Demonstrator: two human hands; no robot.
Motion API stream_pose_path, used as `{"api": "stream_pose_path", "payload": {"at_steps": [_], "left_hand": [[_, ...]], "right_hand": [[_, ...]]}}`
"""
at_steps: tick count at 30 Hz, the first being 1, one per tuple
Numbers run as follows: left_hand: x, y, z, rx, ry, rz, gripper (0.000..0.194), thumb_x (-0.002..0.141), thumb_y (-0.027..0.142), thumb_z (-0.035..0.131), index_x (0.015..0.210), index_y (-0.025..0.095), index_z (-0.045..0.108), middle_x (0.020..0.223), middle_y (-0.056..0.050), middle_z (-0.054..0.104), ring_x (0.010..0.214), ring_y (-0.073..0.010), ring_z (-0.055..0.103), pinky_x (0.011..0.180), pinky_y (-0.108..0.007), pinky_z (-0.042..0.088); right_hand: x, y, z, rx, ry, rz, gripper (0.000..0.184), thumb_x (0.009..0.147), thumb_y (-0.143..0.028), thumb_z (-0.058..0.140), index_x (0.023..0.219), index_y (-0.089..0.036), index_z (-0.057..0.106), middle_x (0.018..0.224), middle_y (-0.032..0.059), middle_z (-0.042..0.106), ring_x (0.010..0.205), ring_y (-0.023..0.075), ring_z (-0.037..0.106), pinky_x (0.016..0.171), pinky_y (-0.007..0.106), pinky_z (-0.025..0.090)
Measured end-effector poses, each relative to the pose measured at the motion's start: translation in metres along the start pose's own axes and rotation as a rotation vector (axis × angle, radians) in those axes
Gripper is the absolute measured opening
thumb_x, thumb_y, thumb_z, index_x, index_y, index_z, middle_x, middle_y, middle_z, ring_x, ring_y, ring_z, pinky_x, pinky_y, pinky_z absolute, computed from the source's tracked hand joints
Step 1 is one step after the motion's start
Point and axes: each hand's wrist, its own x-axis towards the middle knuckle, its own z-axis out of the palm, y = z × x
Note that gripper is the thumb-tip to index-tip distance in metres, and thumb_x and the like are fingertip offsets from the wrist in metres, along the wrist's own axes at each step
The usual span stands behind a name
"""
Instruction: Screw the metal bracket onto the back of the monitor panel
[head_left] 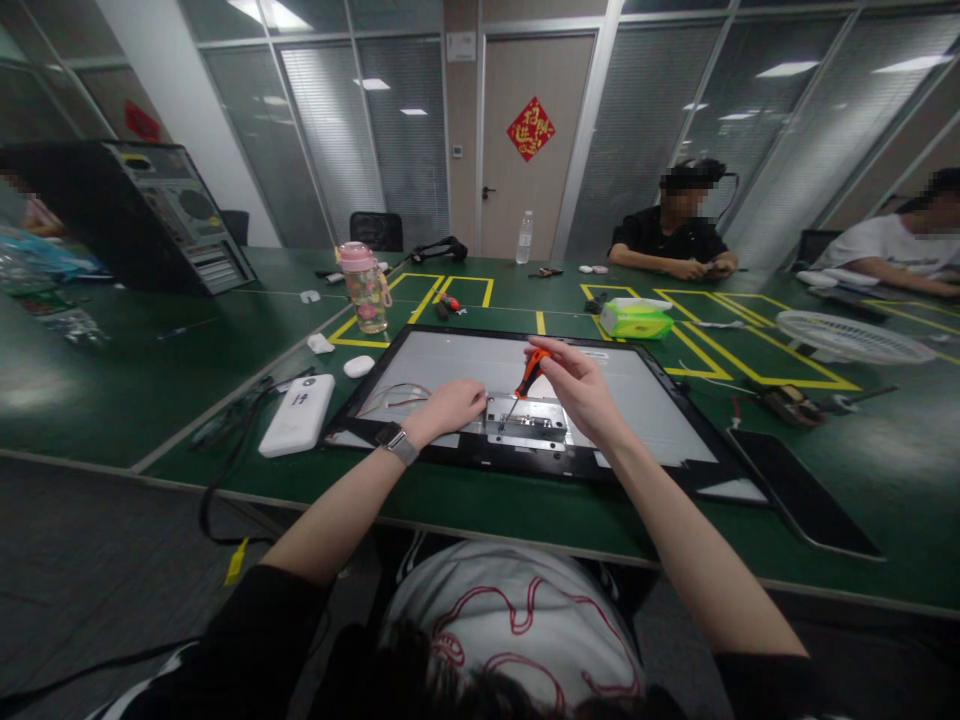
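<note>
A monitor panel [660, 405] lies back-up on the green table, black frame around a silver back. A metal bracket plate [529, 417] sits at its lower middle. My right hand [574, 380] is closed round an orange-and-black screwdriver [529, 373], whose tip points down at the left end of the plate. My left hand [452, 405], with a watch on the wrist, rests curled on the panel just left of the plate, fingers closed; I cannot see whether anything is in them. Thin wires [394, 395] run across the panel's left part.
A white power bank [298, 414] and black cable lie left of the panel, a dark flat cover [802, 490] to its right. Further back stand a pink bottle [364, 288], a green tissue pack [636, 320], a white fan [851, 338] and a computer case [142, 215]. Two people sit opposite.
</note>
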Motion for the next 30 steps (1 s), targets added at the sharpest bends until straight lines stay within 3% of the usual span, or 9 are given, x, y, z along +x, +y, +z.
{"api": "stream_pose_path", "payload": {"at_steps": [5, 12, 18, 26, 30], "left_hand": [[-0.001, 0.001, -0.001, 0.0, 0.003, -0.003, 0.029, 0.093, 0.026, 0.038, 0.083, 0.015, 0.063, 0.086, -0.01, 0.068, 0.077, -0.0208, 0.062, 0.07, -0.029, 0.043], [0.0, 0.002, -0.002, 0.002, 0.003, 0.001, 0.029, 0.092, 0.026, 0.039, 0.081, 0.014, 0.063, 0.085, -0.01, 0.067, 0.077, -0.0211, 0.062, 0.069, -0.029, 0.043], [-0.001, 0.002, -0.002, 0.002, 0.005, 0.0, 0.029, 0.093, 0.027, 0.039, 0.082, 0.015, 0.063, 0.085, -0.01, 0.068, 0.077, -0.021, 0.062, 0.069, -0.029, 0.043], [0.0, 0.002, 0.0, 0.009, 0.007, -0.002, 0.028, 0.092, 0.025, 0.039, 0.082, 0.015, 0.063, 0.085, -0.01, 0.068, 0.077, -0.0215, 0.062, 0.069, -0.029, 0.043], [0.0, 0.001, 0.001, 0.01, 0.009, 0.003, 0.028, 0.092, 0.026, 0.039, 0.082, 0.015, 0.063, 0.085, -0.01, 0.068, 0.076, -0.0211, 0.061, 0.068, -0.029, 0.042]], "right_hand": [[0.002, 0.005, -0.003, -0.044, 0.096, -0.026, 0.024, 0.079, -0.031, 0.071, 0.103, -0.029, 0.072, 0.094, 0.0015, 0.074, 0.096, 0.0198, 0.065, 0.098, 0.043, 0.046], [0.0, 0.001, 0.0, 0.076, 0.042, 0.014, 0.029, 0.081, -0.031, 0.068, 0.109, -0.028, 0.069, 0.105, 0.0028, 0.073, 0.105, 0.0205, 0.064, 0.103, 0.044, 0.042], [0.0, -0.001, 0.001, 0.094, 0.061, 0.05, 0.017, 0.075, -0.034, 0.074, 0.091, -0.028, 0.071, 0.082, -0.0005, 0.071, 0.083, 0.0179, 0.066, 0.088, 0.04, 0.05], [-0.001, -0.007, 0.005, 0.192, -0.013, 0.097, 0.026, 0.079, -0.039, 0.07, 0.102, -0.029, 0.07, 0.098, 0.003, 0.073, 0.099, 0.0205, 0.065, 0.103, 0.045, 0.041], [0.0, -0.003, 0.005, 0.157, 0.047, 0.087, 0.026, 0.072, -0.035, 0.077, 0.096, -0.031, 0.072, 0.096, 0.0, 0.072, 0.096, 0.0188, 0.065, 0.103, 0.043, 0.042]]}}
